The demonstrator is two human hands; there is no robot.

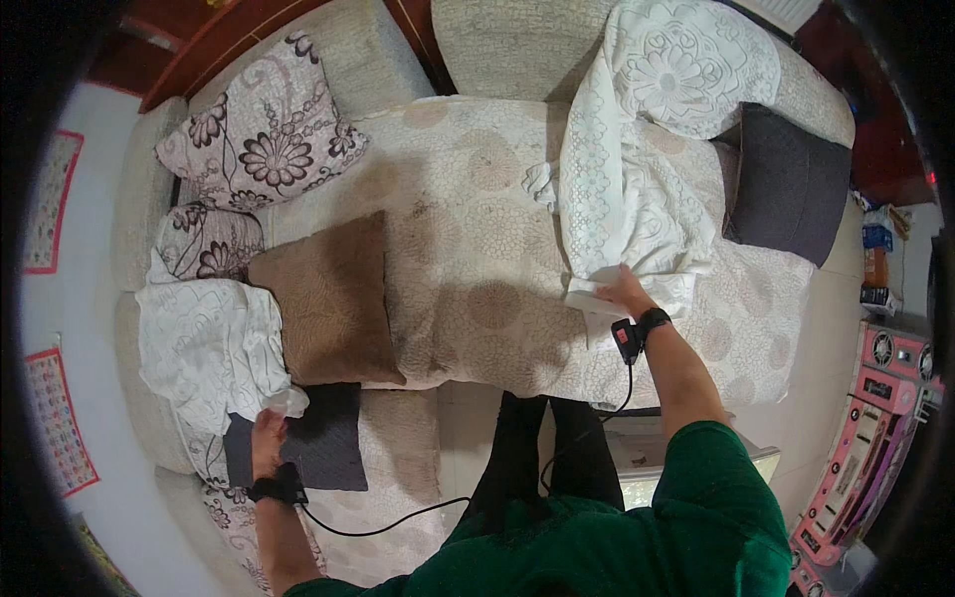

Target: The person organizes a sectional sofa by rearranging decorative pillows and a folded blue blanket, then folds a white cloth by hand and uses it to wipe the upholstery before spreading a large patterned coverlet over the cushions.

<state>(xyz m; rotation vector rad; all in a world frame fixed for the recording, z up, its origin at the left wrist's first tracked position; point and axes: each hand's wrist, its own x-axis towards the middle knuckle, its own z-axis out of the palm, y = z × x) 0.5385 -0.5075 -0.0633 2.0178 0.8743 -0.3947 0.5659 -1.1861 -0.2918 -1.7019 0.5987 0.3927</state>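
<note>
My left hand (268,440) grips the lower corner of a white patterned cloth (209,343), which lies rumpled over the left arm of the sofa. Just right of that hand is a dark grey cushion (324,440) on the seat. My right hand (628,292) has hold of the folded near end of a second white cloth (589,201). This cloth bears a floral pattern and runs in loose folds up over the sofa's backrest (515,45). The fingertips of my right hand are partly hidden in the fabric.
A brown cushion (328,306) and a floral pillow (276,142) rest at the left of the patterned seat cover (485,239). Another dark grey cushion (791,183) is at the right end. Black cables (388,531) run from both wrists. A pink toy-like unit (850,463) stands far right.
</note>
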